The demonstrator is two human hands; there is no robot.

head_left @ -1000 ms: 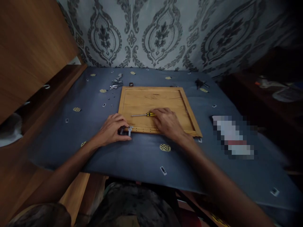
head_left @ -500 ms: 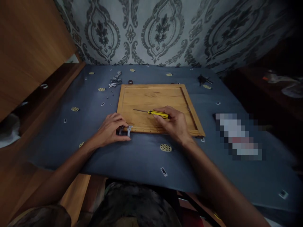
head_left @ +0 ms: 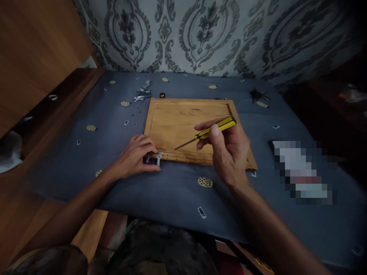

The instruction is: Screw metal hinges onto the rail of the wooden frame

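A wooden cabinet door (head_left: pixel 183 122) with a raised frame lies flat on the patterned cloth. At its near left corner, my left hand (head_left: pixel 139 156) grips a metal hinge (head_left: pixel 159 158) between thumb and fingers, against the edge. Small dark holes run along the door's near rail. My right hand (head_left: pixel 229 152) holds a yellow and black screwdriver (head_left: pixel 216 128) by its handle, above the door. The shaft slants down to the left, its tip near the rail, to the right of the hinge. Whether the tip touches the wood I cannot tell.
Several metal hinges (head_left: pixel 143 93) lie in a heap beyond the door's left corner, with small screws (head_left: pixel 137 123) scattered nearer. A dark object (head_left: pixel 258 95) sits at the back right. A blurred-out item (head_left: pixel 301 168) lies to the right. A wooden cabinet (head_left: pixel 43 49) stands at left.
My right hand has turned and tilted the screwdriver, so its tip now points down toward the near rail. My left hand stays at the hinge. The view has shifted slightly.
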